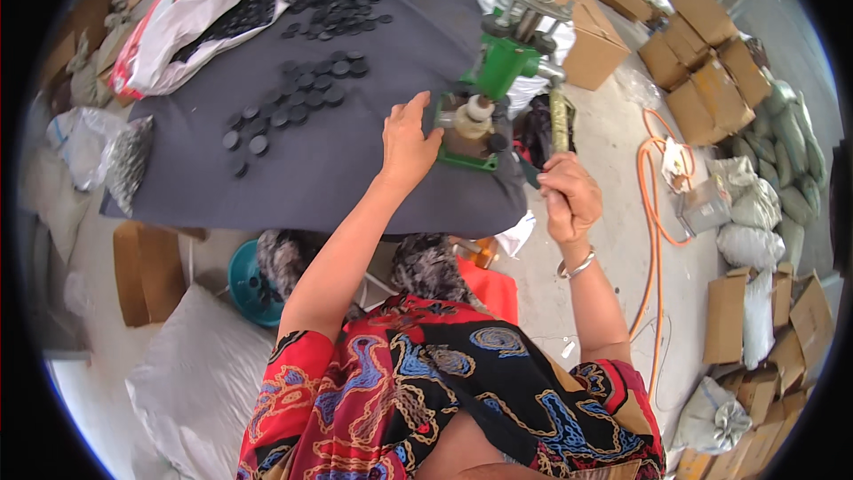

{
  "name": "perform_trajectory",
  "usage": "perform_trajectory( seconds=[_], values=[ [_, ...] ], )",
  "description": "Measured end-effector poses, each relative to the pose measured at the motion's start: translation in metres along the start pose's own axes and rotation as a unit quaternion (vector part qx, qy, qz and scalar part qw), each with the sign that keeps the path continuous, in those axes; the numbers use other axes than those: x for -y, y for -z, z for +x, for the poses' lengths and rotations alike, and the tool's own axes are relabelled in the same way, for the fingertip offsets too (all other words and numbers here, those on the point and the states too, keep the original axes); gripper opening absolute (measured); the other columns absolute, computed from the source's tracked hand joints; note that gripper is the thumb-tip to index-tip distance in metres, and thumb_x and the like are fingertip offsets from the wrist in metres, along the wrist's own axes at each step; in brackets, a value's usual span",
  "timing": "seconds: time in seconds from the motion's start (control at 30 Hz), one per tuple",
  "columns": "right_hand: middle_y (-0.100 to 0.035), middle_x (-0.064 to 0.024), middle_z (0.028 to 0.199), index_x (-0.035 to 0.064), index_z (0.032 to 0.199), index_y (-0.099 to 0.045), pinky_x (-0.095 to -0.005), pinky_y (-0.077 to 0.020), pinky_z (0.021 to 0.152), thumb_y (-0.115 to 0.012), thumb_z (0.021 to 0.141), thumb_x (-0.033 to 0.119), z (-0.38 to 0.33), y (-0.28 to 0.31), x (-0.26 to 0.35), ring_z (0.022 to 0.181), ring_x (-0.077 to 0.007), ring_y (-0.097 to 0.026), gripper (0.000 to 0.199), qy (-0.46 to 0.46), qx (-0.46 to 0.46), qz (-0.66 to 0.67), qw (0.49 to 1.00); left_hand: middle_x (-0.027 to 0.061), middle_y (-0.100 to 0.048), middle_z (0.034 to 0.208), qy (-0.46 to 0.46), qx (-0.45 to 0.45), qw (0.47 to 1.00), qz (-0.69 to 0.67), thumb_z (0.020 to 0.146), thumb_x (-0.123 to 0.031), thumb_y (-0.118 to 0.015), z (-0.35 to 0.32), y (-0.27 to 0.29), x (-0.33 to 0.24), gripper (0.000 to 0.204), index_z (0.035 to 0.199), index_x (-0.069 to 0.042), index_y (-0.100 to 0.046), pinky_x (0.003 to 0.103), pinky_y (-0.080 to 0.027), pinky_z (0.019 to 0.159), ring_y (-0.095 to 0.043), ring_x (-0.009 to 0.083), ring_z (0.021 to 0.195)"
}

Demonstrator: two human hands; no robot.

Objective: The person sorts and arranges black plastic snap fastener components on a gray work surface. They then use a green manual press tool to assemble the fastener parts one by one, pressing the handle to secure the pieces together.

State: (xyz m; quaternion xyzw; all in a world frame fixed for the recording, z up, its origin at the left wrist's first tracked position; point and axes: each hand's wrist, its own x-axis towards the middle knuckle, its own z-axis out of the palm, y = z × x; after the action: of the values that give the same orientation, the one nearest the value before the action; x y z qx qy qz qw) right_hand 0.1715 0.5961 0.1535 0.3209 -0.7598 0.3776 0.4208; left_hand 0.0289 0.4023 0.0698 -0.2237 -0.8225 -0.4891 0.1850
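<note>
We see the left hand (407, 138) spread open, palm down on the dark cloth-covered table (355, 169), its fingertips touching the base of the green hand press (487, 98) at the table's right edge; it grips nothing that we can make out. The right hand (569, 198) is closed around the press's lever handle (560, 124), just off the table's right edge. Black round discs (293, 98) lie scattered across the middle and far side of the table, well apart from both hands. A white bag (191, 18) of what may be more discs sits at the far left corner.
</note>
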Motion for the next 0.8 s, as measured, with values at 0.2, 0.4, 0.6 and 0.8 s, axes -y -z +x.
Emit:
perform_trajectory(
  seconds=[0.2,0.4,0.6,0.8],
  values=[
    [-0.057,-0.009,0.069,-0.003,0.086,-0.064,-0.0318,-0.0462,0.061,-0.054,0.076,0.002,0.015,0.016,0.009,0.059,-0.0187,-0.055,0.016,-0.046,0.027,-0.023,0.998,0.0136,-0.056,0.129,-0.014,-0.163,0.955,0.246,0.074,-0.011,-0.07,-0.03,0.102,0.061,0.049,0.12,-0.005,-0.055,0.049,-0.037,0.097,-0.048,0.0337,0.121],
    [-0.056,-0.008,0.071,-0.007,0.096,-0.062,-0.0268,-0.0414,0.057,-0.049,0.082,0.01,0.095,0.04,0.004,0.056,-0.0124,-0.047,0.026,-0.19,-0.067,0.156,0.967,0.0163,-0.058,0.125,0.07,-0.119,0.862,0.488,0.081,-0.016,-0.066,-0.049,0.16,0.107,0.041,0.118,-0.002,-0.058,0.052,-0.035,0.097,-0.047,0.0372,0.122],
    [-0.049,-0.0048,0.062,-0.0093,0.101,-0.062,-0.0293,-0.0432,0.059,-0.048,0.085,0.01,0.17,0.064,-0.039,0.053,-0.0127,-0.043,0.028,-0.26,-0.07,0.232,0.935,0.0133,-0.062,0.114,0.032,-0.043,0.919,0.392,0.08,-0.012,-0.068,-0.058,0.14,0.09,0.029,0.107,-0.004,-0.063,0.047,-0.04,0.091,-0.056,0.0315,0.106],
    [-0.049,-0.0051,0.061,-0.0109,0.1,-0.062,-0.0319,-0.0449,0.057,-0.051,0.085,0.012,0.207,0.071,-0.068,0.052,-0.014,-0.043,0.03,-0.312,-0.097,0.237,0.915,0.0119,-0.066,0.104,0.065,-0.045,0.959,0.273,0.075,-0.006,-0.071,-0.059,0.128,0.068,0.031,0.106,-0.005,-0.064,0.043,-0.046,0.087,-0.057,0.0325,0.101]
  ],
)
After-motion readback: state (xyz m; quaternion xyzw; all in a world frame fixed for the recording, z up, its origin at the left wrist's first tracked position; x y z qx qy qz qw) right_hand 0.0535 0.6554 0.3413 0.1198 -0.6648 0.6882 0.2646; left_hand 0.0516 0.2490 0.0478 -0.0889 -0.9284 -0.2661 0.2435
